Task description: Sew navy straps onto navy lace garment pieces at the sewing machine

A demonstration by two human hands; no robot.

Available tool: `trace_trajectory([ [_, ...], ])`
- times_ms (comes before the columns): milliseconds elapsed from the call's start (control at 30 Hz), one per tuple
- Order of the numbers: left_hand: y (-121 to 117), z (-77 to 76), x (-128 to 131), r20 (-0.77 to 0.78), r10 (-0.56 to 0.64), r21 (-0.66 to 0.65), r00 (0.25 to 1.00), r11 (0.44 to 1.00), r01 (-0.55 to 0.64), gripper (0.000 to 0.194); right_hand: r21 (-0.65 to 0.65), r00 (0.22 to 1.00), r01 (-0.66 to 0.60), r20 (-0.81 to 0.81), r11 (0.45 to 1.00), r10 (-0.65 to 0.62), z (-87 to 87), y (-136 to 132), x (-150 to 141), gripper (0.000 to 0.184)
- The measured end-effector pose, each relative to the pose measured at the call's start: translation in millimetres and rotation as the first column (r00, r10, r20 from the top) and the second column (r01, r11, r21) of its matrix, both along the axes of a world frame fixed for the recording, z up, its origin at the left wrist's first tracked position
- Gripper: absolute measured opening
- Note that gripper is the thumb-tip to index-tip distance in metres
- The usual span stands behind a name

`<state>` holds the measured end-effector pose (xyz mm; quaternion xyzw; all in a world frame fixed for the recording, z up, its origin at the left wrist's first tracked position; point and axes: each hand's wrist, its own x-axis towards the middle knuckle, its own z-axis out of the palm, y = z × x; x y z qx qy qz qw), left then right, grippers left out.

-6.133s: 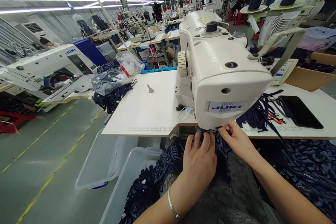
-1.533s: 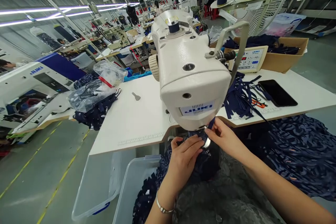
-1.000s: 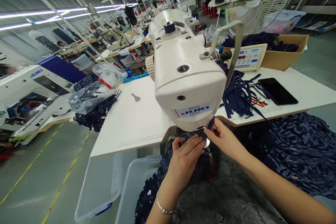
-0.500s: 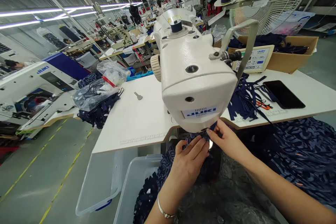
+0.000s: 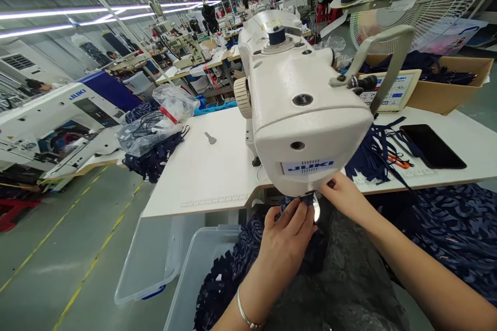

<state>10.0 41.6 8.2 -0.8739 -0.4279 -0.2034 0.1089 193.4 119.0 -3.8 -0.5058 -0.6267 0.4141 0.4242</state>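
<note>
Below the head of a white sewing machine [image 5: 310,129], my left hand [image 5: 289,232] presses its closed fingers on dark navy patterned fabric [image 5: 254,232]. A bracelet circles that wrist. My right hand [image 5: 344,194] reaches in from the right, close under the machine head. Its fingers look curled, but the head hides their tips and whatever they hold. Between the two hands a shiny metal part [image 5: 317,208] shows by the needle area. The needle itself is hidden.
A key-shaped metal piece [image 5: 210,138] lies on the white table [image 5: 202,170]. Rightward are navy strips [image 5: 365,158], orange-handled snips [image 5: 398,160], a black phone [image 5: 433,146] and a cardboard box [image 5: 446,90]. A clear plastic bin [image 5: 186,274] stands below left, and bagged fabric [image 5: 151,134] lies behind.
The view has shifted slightly, so the machine sits further right. My right hand has moved in behind the machine head, and its fingertips are now hidden. My left hand stays on the fabric.
</note>
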Motion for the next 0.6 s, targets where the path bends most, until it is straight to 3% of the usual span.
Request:
trace_trajectory([
  [233,-2,-3.1,17,-0.025,0.146,0.096,0.989,0.985,-0.143,0.030,0.120,0.996,-0.065,0.074,0.991,0.056,1.0,23,-13,0.020],
  [600,1,-2.3,22,-0.017,0.178,0.109,0.984,0.978,-0.175,0.030,0.128,0.991,-0.017,0.131,0.992,0.000,-16.4,31,-17,0.027],
])
